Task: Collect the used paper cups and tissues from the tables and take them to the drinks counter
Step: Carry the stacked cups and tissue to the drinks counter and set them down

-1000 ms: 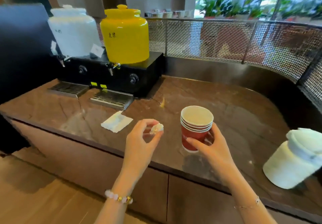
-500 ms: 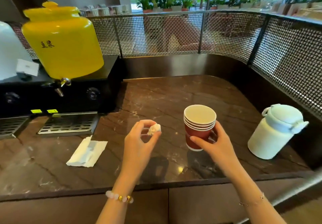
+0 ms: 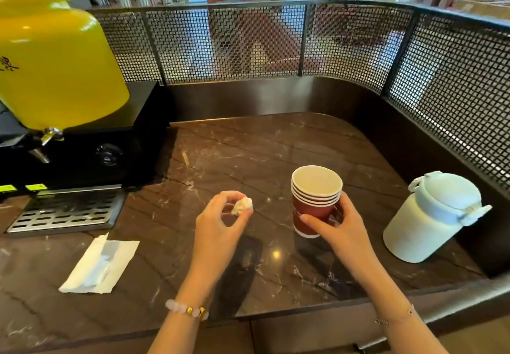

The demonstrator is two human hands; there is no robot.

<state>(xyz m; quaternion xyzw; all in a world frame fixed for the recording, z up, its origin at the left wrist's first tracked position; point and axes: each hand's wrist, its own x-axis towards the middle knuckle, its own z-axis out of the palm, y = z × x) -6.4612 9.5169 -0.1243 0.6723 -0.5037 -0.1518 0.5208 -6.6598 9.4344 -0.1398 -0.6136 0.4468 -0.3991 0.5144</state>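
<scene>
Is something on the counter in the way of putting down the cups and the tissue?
Nothing visible. The counter is bare below the cup stack in the right hand and the crumpled tissue in the left hand. The flat napkin and white jug sit aside.

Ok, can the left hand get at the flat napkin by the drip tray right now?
Probably yes: bare counter lies between the left hand and the napkin, though it pinches a crumpled tissue.

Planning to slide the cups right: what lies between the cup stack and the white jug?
Head view: bare counter, apart from the right hand gripping the cup stack; nothing else before the jug.
</scene>
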